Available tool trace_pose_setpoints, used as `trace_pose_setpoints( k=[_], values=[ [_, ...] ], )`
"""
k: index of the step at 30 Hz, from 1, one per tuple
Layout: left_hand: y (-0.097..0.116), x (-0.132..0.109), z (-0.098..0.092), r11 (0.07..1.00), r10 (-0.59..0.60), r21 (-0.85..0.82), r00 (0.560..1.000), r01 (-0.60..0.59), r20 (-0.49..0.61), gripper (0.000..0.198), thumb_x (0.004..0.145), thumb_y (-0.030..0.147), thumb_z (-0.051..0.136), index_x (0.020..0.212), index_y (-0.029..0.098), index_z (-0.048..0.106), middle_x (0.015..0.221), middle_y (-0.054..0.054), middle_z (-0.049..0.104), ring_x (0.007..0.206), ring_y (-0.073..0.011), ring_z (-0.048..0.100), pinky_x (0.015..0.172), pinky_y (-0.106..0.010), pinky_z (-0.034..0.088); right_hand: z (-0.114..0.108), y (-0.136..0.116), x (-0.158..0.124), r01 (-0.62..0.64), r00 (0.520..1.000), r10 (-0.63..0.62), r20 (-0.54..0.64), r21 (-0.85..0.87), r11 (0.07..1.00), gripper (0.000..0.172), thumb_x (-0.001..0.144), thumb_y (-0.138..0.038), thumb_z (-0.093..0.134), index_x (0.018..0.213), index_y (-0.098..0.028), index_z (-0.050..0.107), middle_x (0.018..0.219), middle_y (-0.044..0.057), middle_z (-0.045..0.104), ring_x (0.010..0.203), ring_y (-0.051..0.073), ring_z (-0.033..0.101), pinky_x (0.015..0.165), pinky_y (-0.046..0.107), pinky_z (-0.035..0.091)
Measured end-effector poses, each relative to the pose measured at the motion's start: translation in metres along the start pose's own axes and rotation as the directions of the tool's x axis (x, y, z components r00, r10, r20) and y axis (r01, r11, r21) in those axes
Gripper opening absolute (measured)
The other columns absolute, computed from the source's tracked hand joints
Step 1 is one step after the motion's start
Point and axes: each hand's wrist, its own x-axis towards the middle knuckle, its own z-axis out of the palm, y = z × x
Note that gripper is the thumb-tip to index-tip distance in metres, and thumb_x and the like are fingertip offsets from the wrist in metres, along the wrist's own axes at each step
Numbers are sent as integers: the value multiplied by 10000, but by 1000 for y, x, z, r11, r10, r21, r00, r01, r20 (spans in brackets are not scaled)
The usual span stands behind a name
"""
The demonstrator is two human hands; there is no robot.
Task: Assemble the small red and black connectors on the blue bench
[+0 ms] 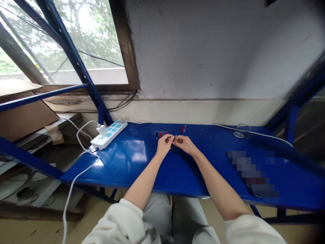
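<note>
Both forearms are stretched out over the blue table (137, 173), pretty much mirrored, and the left hand (165, 145) and right hand (185, 144) are held fingertip to fingertip, fingers curled. Some tiny piece (175, 137), too small to make out, is pinched between them.

We see a shiny blue table (177, 181) with its back edge by the wall. On its left end we find a long white power strip (109, 136), lying on a slant. Near the back, in the middle, we spot a little black piece (156, 135) standing up, with a little red piece (160, 135) just beside it. Farther right, we see another red piece (182, 128) next to a see-through piece (185, 128), then some tiny bits (202, 133). A clear round thing (238, 134) and a white cord (266, 135) lie at the back right. In front of them we see a dark flat thing (250, 174), too blurry to name.
</note>
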Motion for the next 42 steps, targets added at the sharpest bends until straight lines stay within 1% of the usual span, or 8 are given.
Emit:
trace_pose_setpoints(
  k=[2, 4, 6, 8, 19, 27, 35, 42],
  values=[
    [3, -2, -2, 990, 50, 131, 998, -46, -29, 294, 822, 409, 418, 866, 158, 565, 626, 8, 566, 437, -68, 484, 442, -187, 380, -7, 7, 3, -35, 996, 30, -81, -65, 997, 250, 674, -409, 572, 644, -167, 515, 562, -19, 525, 511, 98, 455, 509, 220, 352],
    [6, -5, -3, 948, 127, 298, 991, -110, -38, 280, 853, 373, 368, 864, 175, 565, 648, 3, 588, 522, -87, 530, 532, -198, 408, -17, 17, 7, -104, 962, 66, -263, -134, 986, 223, 673, -387, 569, 657, -170, 521, 565, -11, 540, 526, 111, 478, 530, 228, 362],
    [9, -8, -4, 883, 177, 441, 984, -161, 5, 270, 864, 339, 346, 846, 190, 571, 679, -1, 611, 588, -104, 556, 592, -210, 413, -27, 29, 13, -200, 915, 103, -391, -214, 956, 194, 682, -369, 554, 661, -179, 520, 568, -7, 549, 532, 121, 493, 541, 234, 362],
    [10, -11, -4, 831, 178, 526, 982, -184, 62, 264, 867, 318, 340, 841, 200, 575, 704, -4, 626, 626, -119, 573, 609, -216, 413, -33, 40, 20, -273, 893, 124, -433, -301, 914, 166, 681, -346, 554, 660, -184, 525, 578, -3, 555, 552, 130, 506, 553, 237, 365],
    [9, -12, -4, 763, 155, 608, 976, -217, 155, 289, 869, 313, 322, 823, 197, 583, 714, -21, 632, 643, -137, 589, 585, -220, 406, -30, 50, 40, -393, 886, 189, -422, -471, 790, 109, 719, -307, 548, 714, -199, 567, 679, 9, 615, 612, 128, 528, 505, 212, 307],
    [10, -13, -3, 750, 150, 625, 975, -219, 161, 298, 869, 309, 316, 822, 194, 587, 720, -22, 641, 661, -138, 598, 595, -221, 408, -30, 49, 42, -423, 878, 220, -424, -475, 772, 138, 723, -346, 552, 719, -210, 578, 687, 4, 623, 623, 132, 538, 489, 213, 292],
    [11, -12, -3, 771, 101, 615, 986, -164, 136, 303, 861, 322, 326, 851, 192, 600, 733, -33, 645, 681, -145, 599, 627, -233, 428, -36, 58, 44, -427, 891, 247, -381, -515, 743, 111, 732, -267, 569, 797, -179, 588, 743, 38, 631, 690, 137, 569, 572, 219, 371],
    [11, -13, -3, 757, 59, 640, 990, -130, 131, 322, 864, 328, 311, 848, 191, 603, 741, -38, 645, 685, -148, 602, 634, -239, 434, -39, 63, 49, -488, 867, 323, -380, -509, 709, 123, 710, -174, 576, 828, -148, 597, 766, 56, 640, 734, 140, 583, 630, 216, 407]
  ],
)
